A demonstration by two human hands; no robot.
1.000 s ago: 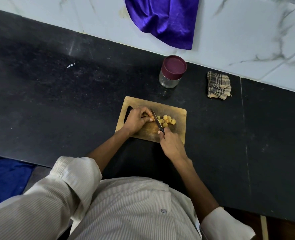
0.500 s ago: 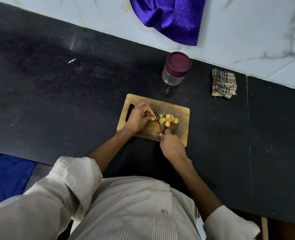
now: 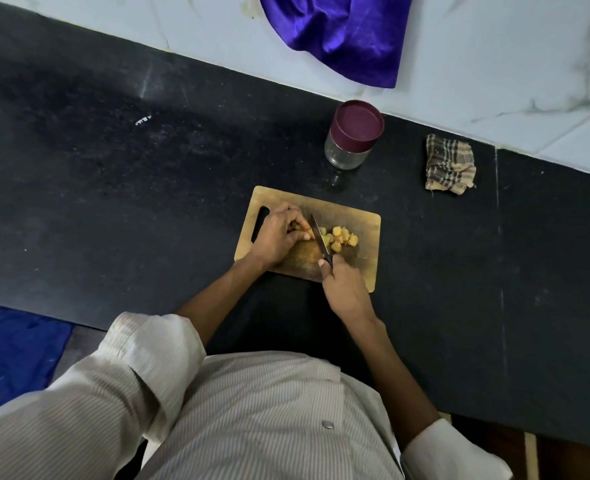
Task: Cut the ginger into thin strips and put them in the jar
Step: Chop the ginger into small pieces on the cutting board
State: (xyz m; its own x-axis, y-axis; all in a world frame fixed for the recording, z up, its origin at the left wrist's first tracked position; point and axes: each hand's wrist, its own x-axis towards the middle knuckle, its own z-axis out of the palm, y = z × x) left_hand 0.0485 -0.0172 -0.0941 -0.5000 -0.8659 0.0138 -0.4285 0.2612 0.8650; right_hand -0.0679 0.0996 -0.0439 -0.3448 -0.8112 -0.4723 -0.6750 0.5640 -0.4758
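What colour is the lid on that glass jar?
The lid on the jar is dark maroon, plain to see in the head view.

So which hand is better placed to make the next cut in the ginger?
The right hand: it grips the knife, blade beside the ginger piece that the left hand holds on the cutting board.

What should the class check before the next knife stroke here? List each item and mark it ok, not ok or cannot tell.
1. Right hand grips the knife handle: ok.
2. Left hand holds the uncut ginger, fingers curled: ok.
3. Fingertips clear of the blade: cannot tell, they sit very close.
4. Cut pieces lie on the cutting board, right of the blade: ok.
5. Jar open to receive strips: not ok, lid on.
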